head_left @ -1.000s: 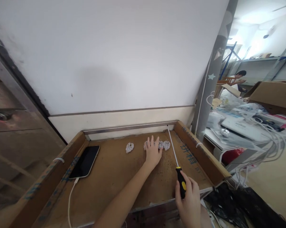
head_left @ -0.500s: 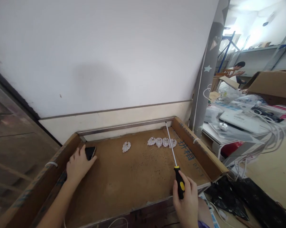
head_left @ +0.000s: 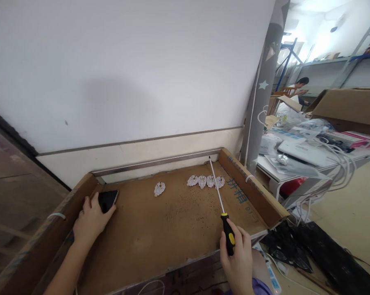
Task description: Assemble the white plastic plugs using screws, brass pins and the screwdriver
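Note:
My right hand [head_left: 237, 254] is wrapped round the black and yellow handle of a long screwdriver [head_left: 217, 186], whose shaft points up and away over the cardboard-lined tray [head_left: 141, 241]. Beneath the shaft, several clear plastic pieces with metal pins [head_left: 202, 181] stand in a row at the back right. One more such piece [head_left: 159, 188] lies apart, nearer the middle. At the left side, my left hand [head_left: 91, 219] rests with its fingers spread against a black phone [head_left: 107, 200]; whether it grips the phone is unclear.
Cardboard walls [head_left: 252, 184] edge the tray. Behind it rises a white wall [head_left: 172, 73], with a grey pole [head_left: 257, 102] at right. A cluttered white table [head_left: 301, 164] holds bags, cables and a box. A person [head_left: 298, 88] sits farther back. Black items [head_left: 329, 254] lie low at right.
The whole view has shifted, so the tray and both hands appear slightly farther left. More of the phone shows beside my left hand. My right hand still holds the screwdriver.

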{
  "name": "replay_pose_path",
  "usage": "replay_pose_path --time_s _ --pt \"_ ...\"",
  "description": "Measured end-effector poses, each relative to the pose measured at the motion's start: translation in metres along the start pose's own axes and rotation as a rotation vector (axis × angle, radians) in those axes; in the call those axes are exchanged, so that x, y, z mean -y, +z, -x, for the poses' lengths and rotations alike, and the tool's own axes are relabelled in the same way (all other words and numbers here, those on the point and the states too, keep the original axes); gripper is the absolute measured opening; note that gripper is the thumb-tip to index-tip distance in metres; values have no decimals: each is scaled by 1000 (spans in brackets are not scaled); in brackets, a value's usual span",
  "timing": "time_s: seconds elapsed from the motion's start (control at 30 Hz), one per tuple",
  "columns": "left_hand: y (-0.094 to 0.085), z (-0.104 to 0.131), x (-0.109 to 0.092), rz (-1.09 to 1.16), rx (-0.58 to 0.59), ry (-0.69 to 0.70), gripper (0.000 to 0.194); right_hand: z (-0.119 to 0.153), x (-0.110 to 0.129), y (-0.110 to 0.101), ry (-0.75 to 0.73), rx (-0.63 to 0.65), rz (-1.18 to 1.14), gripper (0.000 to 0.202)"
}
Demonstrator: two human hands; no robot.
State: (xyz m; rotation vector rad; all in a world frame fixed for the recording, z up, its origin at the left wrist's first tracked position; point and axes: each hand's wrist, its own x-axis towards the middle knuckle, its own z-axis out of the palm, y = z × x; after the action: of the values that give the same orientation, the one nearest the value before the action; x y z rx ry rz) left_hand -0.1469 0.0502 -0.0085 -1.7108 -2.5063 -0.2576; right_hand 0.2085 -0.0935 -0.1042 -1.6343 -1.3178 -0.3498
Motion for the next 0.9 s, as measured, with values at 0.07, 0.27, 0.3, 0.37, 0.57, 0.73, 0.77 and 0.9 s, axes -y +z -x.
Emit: replay_pose_path --time_s 0.07,0.27,0.3,0.37,0.57,0.73,0.77,0.9 --pt "-1 14 9 -54 -82 45 70 0 0 0 3 0 0 35" --pt "-8 57 30 -61 -159 131 53 0 2 1 11 -8 3 34" --pt "-8 59 31 -59 -167 129 49 0 2 1 12 -8 4 34" --pt "-7 60 31 -76 -189 93 38 0 2 1 12 -9 8 34" --pt "-6 57 24 -135 -199 63 31 -1 2 0 5 -10 9 34" --pt "1 57 32 -96 -233 78 34 0 1 0 8 -9 10 34" --pt "2 57 34 -88 -233 88 36 0 1 0 8 -10 10 34" --pt "0 60 34 -44 -270 93 42 1 1 1 12 -2 8 35"
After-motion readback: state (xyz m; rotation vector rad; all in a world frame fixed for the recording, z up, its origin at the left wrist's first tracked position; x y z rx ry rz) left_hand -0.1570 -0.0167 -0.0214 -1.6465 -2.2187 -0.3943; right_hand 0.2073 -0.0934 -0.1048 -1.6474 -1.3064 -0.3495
